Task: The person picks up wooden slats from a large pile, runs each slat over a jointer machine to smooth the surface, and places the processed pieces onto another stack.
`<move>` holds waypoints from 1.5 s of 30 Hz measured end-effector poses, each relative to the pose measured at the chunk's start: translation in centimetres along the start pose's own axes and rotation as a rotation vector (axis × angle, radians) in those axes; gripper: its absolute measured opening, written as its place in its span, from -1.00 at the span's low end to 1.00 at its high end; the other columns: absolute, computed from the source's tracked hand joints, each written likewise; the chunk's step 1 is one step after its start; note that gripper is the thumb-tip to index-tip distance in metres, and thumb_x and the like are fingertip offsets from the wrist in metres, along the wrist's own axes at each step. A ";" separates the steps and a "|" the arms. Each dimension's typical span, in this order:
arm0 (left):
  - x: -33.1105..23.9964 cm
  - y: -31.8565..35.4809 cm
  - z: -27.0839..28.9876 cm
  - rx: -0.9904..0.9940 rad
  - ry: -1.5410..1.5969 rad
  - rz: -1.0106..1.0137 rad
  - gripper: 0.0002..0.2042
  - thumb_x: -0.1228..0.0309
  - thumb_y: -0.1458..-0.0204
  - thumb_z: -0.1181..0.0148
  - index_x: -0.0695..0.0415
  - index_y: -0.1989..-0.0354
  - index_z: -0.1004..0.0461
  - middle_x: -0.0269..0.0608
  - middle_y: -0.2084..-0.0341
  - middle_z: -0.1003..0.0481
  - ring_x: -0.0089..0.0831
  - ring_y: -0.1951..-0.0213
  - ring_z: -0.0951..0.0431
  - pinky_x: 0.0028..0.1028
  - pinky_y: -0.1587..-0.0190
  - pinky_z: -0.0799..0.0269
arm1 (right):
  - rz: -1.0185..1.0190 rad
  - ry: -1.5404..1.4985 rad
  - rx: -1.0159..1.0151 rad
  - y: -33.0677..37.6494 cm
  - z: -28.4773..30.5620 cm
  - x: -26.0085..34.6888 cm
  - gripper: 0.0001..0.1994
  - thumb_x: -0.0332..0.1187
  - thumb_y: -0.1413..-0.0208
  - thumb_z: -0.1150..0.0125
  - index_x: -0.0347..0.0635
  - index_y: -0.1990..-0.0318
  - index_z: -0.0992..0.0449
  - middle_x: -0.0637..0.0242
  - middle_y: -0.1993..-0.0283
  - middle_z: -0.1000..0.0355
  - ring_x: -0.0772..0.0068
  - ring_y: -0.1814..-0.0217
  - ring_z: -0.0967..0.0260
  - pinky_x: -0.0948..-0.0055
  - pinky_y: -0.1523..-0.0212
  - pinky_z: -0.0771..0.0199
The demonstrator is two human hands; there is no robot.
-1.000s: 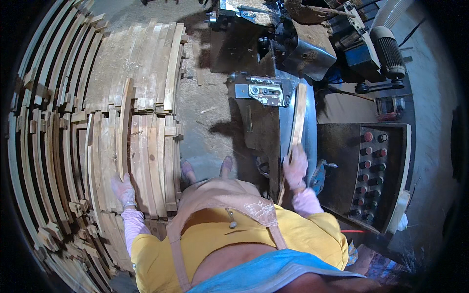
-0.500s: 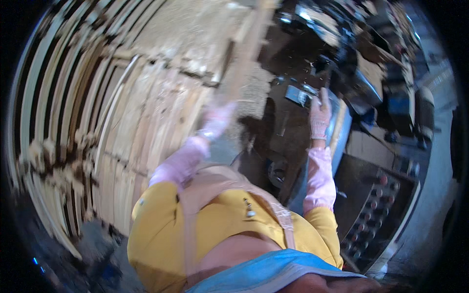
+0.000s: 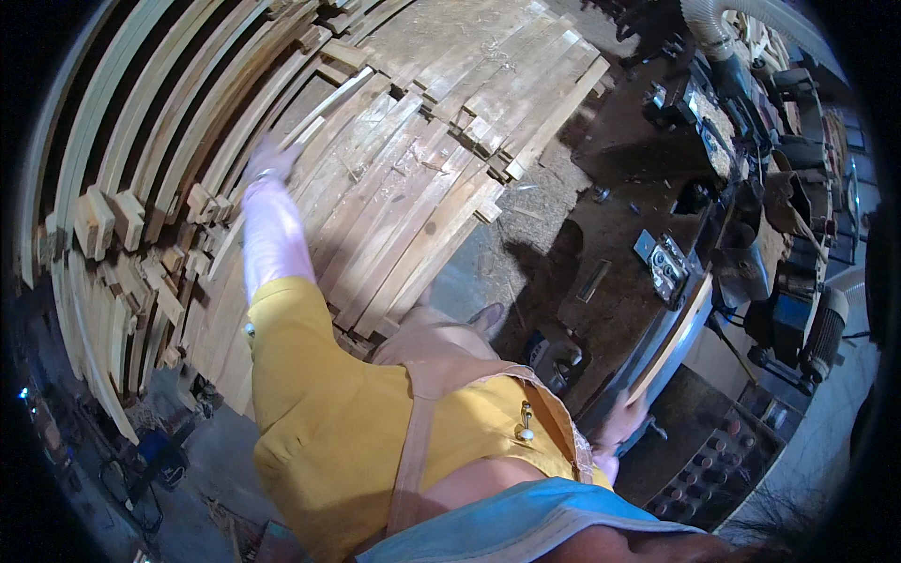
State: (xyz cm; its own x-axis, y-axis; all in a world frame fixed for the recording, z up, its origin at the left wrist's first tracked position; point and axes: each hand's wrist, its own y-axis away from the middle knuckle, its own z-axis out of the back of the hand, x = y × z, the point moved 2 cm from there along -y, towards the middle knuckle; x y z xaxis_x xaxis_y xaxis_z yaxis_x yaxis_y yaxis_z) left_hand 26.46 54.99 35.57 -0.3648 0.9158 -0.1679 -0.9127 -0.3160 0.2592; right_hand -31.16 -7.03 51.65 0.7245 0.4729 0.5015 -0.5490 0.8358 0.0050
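Note:
My left hand (image 3: pixel 269 161), gloved and smeared by motion, reaches over the left side of a stack of wooden boards (image 3: pixel 413 178). It is at the near end of a loose pale wooden strip (image 3: pixel 324 111) lying on that stack; whether its fingers close on the strip cannot be made out. On my right, a long wooden strip (image 3: pixel 672 336) lies along the guide rail of a dark machine table (image 3: pixel 615 281). Its near end is in my right hand (image 3: pixel 619 419), which is low beside my apron, with the fingers partly hidden.
More long boards (image 3: pixel 141 103) are piled at the far left. A metal fitting (image 3: pixel 664 267) sits on the machine table beside the rail. A panel of round buttons (image 3: pixel 709 460) is at the lower right. A ribbed hose (image 3: pixel 709 28) and a motor (image 3: pixel 826 338) stand beyond.
My left hand has swung left, from beside a blurred length of wood to the stack's left side. My right hand has drawn back along the rail to the strip's near end.

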 end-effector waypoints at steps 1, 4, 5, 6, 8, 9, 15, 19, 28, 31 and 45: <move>2.1 0.6 0.4 0.241 -0.097 0.162 -0.09 -0.27 -0.03 -0.22 0.21 -0.41 -0.30 0.17 -0.33 -0.37 0.01 -0.38 -0.36 -0.13 -0.41 -0.23 | 0.001 0.177 -0.045 2.8 0.5 -1.5 -0.53 -0.30 -0.15 -0.25 -0.30 -0.21 -0.52 -0.06 0.23 -0.55 -0.01 0.25 -0.49 0.11 0.16 -0.50; 4.1 3.7 -0.5 0.285 -0.086 0.041 -0.14 -0.24 -0.05 -0.24 0.25 -0.34 -0.39 0.23 -0.26 -0.44 0.07 -0.31 -0.43 -0.15 -0.37 -0.29 | -0.269 0.616 -0.274 5.9 -2.3 -8.6 -0.48 -0.12 -0.13 -0.30 -0.26 -0.18 -0.55 -0.24 0.15 -0.53 -0.31 0.09 -0.46 -0.06 0.07 -0.45; 3.5 4.6 -0.9 0.373 -0.154 0.007 -0.15 -0.22 -0.06 -0.23 0.26 -0.33 -0.39 0.24 -0.26 -0.43 0.08 -0.31 -0.42 -0.16 -0.38 -0.28 | -0.340 0.544 -0.292 5.1 -2.4 -9.1 -0.51 -0.14 -0.18 -0.27 -0.27 -0.17 -0.55 -0.22 0.13 -0.53 -0.27 0.08 -0.47 -0.04 0.04 -0.44; 3.2 5.4 -1.2 0.322 -0.148 -0.023 -0.15 -0.22 -0.06 -0.23 0.28 -0.33 -0.39 0.24 -0.26 -0.43 0.07 -0.32 -0.42 -0.17 -0.38 -0.27 | -0.292 0.365 -0.292 2.9 -2.8 -7.8 -0.54 -0.16 -0.19 -0.25 -0.27 -0.15 -0.56 -0.22 0.13 -0.53 -0.26 0.08 -0.47 -0.03 0.03 -0.44; 3.0 7.7 -3.2 0.230 -0.133 -0.074 -0.14 -0.22 -0.05 -0.23 0.30 -0.33 -0.38 0.25 -0.26 -0.43 0.06 -0.33 -0.40 -0.19 -0.39 -0.26 | -0.134 0.287 -0.352 -3.5 -3.3 -8.4 -0.60 -0.19 -0.23 -0.22 -0.26 -0.11 -0.60 -0.21 0.15 -0.53 -0.24 0.08 -0.47 -0.02 0.04 -0.45; 2.9 8.2 -3.8 0.171 -0.075 -0.078 -0.14 -0.22 -0.05 -0.23 0.31 -0.31 -0.39 0.25 -0.27 -0.42 0.06 -0.34 -0.40 -0.20 -0.40 -0.25 | -0.032 0.381 -0.417 -6.9 -3.8 -8.5 -0.63 -0.21 -0.24 -0.19 -0.25 -0.08 -0.61 -0.21 0.16 -0.54 -0.23 0.09 -0.48 -0.01 0.05 -0.45; -5.0 14.2 2.1 0.210 0.121 -0.053 -0.18 -0.16 -0.02 -0.24 0.37 -0.24 -0.45 0.31 -0.20 -0.47 0.09 -0.29 -0.45 -0.17 -0.35 -0.28 | -0.076 0.507 -0.329 -25.1 -4.9 -7.8 -0.67 -0.15 -0.26 -0.08 -0.03 -0.01 -0.67 -0.13 0.18 -0.57 -0.25 0.14 -0.50 -0.08 0.16 -0.48; -10.0 17.0 0.0 0.184 0.442 -0.216 -0.31 -0.10 0.01 -0.25 0.34 -0.04 -0.55 0.26 0.02 -0.60 0.04 -0.06 -0.60 -0.15 -0.11 -0.45 | 0.155 0.363 -0.029 -22.1 -8.7 5.4 -0.68 -0.19 -0.25 -0.20 -0.15 -0.03 -0.63 -0.03 0.00 -0.58 -0.14 0.00 -0.53 0.08 0.00 -0.52; -37.7 37.3 -4.1 0.617 1.501 -0.210 -0.54 0.16 -0.19 -0.35 0.29 -0.07 -0.48 -0.18 0.21 -0.58 -0.37 0.22 -0.54 -0.33 0.11 -0.48 | 0.339 -0.426 0.201 -1.2 -13.6 12.4 -0.34 -0.22 0.06 -0.53 -0.13 -0.26 -0.50 -0.03 -0.09 -0.48 -0.07 -0.16 -0.41 0.10 -0.22 -0.41; -40.5 39.1 -13.0 0.751 1.694 -0.529 -0.54 0.18 -0.19 -0.36 0.30 -0.09 -0.47 -0.14 0.18 -0.60 -0.27 0.17 -0.61 -0.31 0.06 -0.53 | 0.355 -0.227 -0.049 -0.9 -7.2 6.8 -0.45 -0.38 -0.01 -0.50 -0.27 -0.19 -0.52 -0.01 -0.05 -0.48 0.00 -0.06 -0.45 0.17 -0.10 -0.47; -32.0 39.9 -13.0 0.715 1.061 -0.333 -0.44 -0.15 -0.17 -0.24 0.23 0.13 -0.57 -0.27 0.33 -0.59 -0.35 0.31 -0.52 -0.23 0.20 -0.46 | -0.066 0.584 -0.194 -20.0 -3.7 -6.9 -0.67 -0.25 -0.29 -0.09 -0.14 -0.09 -0.62 0.01 0.23 -0.59 -0.08 0.20 -0.56 -0.03 0.17 -0.52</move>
State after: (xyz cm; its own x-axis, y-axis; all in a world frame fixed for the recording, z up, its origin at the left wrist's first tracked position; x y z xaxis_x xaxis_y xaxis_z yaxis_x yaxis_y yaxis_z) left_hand -0.71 9.82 38.89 -0.4085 0.1825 -0.8943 -0.8078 0.3838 0.4473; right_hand -23.67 -26.04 44.90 0.8928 0.4475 -0.0517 -0.4495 0.8778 -0.1654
